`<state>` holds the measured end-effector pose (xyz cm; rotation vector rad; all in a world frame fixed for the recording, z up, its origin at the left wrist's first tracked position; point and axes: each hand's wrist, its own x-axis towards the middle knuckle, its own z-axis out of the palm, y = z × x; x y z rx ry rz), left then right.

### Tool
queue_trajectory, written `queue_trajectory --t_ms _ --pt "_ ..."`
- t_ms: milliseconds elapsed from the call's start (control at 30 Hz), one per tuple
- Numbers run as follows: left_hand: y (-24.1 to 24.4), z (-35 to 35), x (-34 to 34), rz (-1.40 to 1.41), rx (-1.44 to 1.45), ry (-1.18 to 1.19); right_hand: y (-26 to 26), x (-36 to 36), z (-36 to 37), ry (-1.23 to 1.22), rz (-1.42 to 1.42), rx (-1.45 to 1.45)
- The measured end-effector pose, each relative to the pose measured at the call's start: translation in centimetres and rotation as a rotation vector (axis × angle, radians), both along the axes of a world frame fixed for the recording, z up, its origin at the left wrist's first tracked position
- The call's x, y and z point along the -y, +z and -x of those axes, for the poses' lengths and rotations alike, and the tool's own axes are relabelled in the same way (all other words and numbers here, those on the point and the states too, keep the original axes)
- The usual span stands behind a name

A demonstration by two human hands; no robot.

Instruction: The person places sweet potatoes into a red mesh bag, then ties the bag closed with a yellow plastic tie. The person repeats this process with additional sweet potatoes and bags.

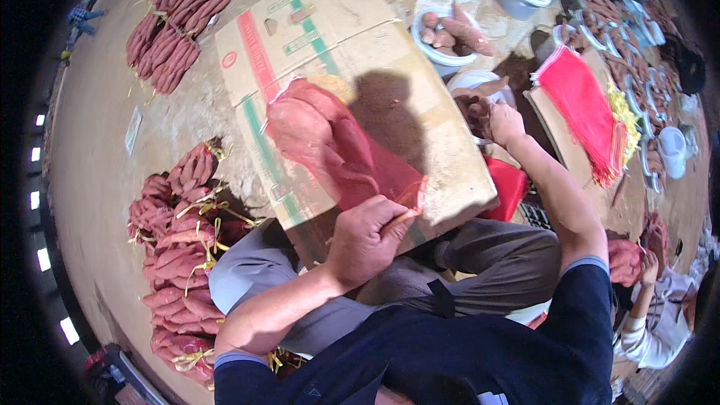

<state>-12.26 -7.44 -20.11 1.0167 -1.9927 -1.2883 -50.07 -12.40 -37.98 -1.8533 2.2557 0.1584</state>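
Note:
My left hand (365,239) is closed on the gathered mouth of a red mesh bag (349,152). The bag lies on a flat cardboard box (444,180) before my knees, its far part bulging with sweet potatoes seen through the mesh. At the right, my right hand (506,124) reaches into a white bucket (484,80) of brown sweet potatoes (475,112); its fingertips are partly hidden, so its grip cannot be told. Just beyond stands another bucket (419,31) with large sweet potatoes (464,34).
Filled, yellow-tied red bags (180,287) are piled at the left; more filled bags (191,5) lie at the far left. Empty red mesh bags (582,107) and yellow ties (621,118) rest on cardboard at the right. Beyond are several buckets; a co-worker (655,315) sits lower right.

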Motion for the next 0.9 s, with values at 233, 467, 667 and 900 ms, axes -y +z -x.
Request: queue_trajectory --t_ms 233,467,667,900 --pt "-0.5 0.2 -0.1 -0.063 0.022 -0.051 -7.3 3.1 -0.4 0.041 -0.154 -0.078" --pt "-1.0 -0.6 -0.7 -0.036 -0.03 -0.018 1.8 -0.3 0.3 -0.075 0.014 -0.059" --pt "-0.5 -1.1 -1.3 -0.015 -0.112 0.069 13.6 -8.9 0.8 -0.227 0.247 0.397" --pt "0.3 -1.7 -2.0 0.086 -0.195 0.146 21.9 -20.4 -11.0 -0.518 0.37 1.084"
